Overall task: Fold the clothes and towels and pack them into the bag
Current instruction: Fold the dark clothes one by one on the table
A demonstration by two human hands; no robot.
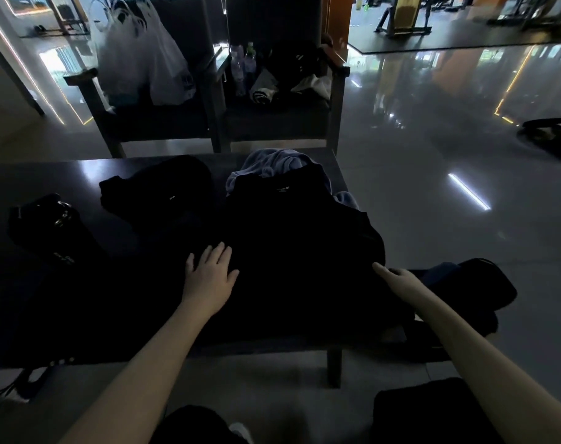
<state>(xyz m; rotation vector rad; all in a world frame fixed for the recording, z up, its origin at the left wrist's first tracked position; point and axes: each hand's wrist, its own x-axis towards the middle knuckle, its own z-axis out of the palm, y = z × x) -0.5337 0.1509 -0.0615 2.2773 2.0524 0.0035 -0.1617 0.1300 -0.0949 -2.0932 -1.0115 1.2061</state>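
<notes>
— Where was the black shirt [298, 238] seen?

— It was spread over the right half of the dark surface [80, 174], from the near edge toward the far edge. Its far part was laid over a blue-grey towel [272, 161], which was bunched at the far right corner.

— And how were the hands placed?

— The left hand [210, 277] was laid flat on the shirt's left side, near the near edge; its fingers [223, 254] were straight and spread, and nothing was gripped. The right hand [400, 278] was set against the shirt's right side, by the right edge of the surface. One finger was seen stretched along the cloth, but the others were lost in the dark, so whether the fabric was held could not be told.

— Was anything else noted?

— A second black garment [163, 190] was left crumpled toward the far edge, just left of the shirt. A black bag [45, 225] was seen at the left end of the surface. Beyond the far edge, two dark chairs [163, 123] were loaded with white plastic bags [138, 59] and bottles [243, 65].
</notes>
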